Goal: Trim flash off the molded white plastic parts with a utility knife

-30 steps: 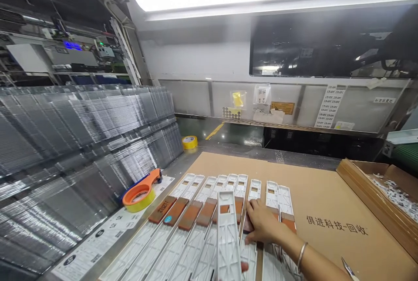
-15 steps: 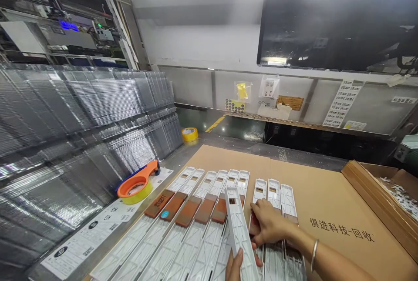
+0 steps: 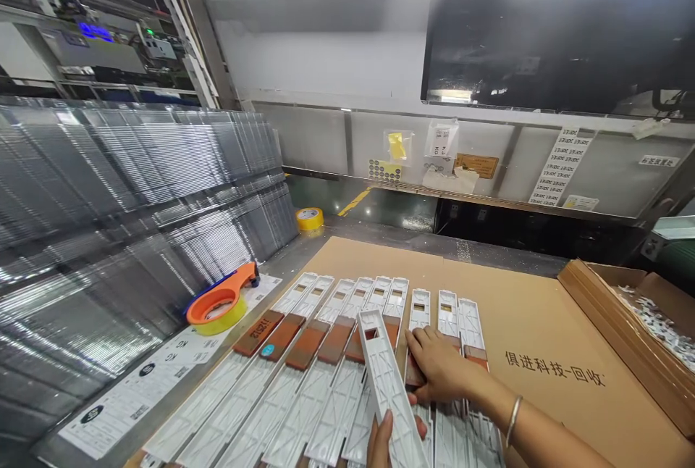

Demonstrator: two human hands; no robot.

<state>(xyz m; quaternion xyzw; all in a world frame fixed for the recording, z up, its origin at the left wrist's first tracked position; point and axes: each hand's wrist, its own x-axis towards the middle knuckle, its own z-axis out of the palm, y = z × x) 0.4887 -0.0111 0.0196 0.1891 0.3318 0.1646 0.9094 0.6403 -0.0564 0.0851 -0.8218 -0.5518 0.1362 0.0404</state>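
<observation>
My left hand (image 3: 381, 439) grips a long white ribbed plastic strip (image 3: 389, 385), tilted above the others, with a small rectangular opening near its far end. My right hand (image 3: 439, 365) is closed around a reddish-brown block (image 3: 413, 372) lying across a white strip (image 3: 419, 305) on the cardboard. Its fingertips rest at the block's left edge. To the left, several similar strips (image 3: 255, 399) lie side by side with reddish-brown blocks (image 3: 301, 343) across them. Two more strips (image 3: 468, 319) lie right of my right hand, partly covered by my wrist.
A cardboard sheet (image 3: 543, 323) lies under the strips. An orange tape dispenser (image 3: 217, 305) and a yellow tape roll (image 3: 310, 219) sit left. Stacked clear ribbed panels (image 3: 135, 164) rise at far left. On the right stands a cardboard box (image 3: 602, 301) of small white pieces (image 3: 651, 323).
My right hand has slid the strip and its block left, closer to the row, widening the gap on its right. My left hand still holds its strip. The camera view has shifted slightly.
</observation>
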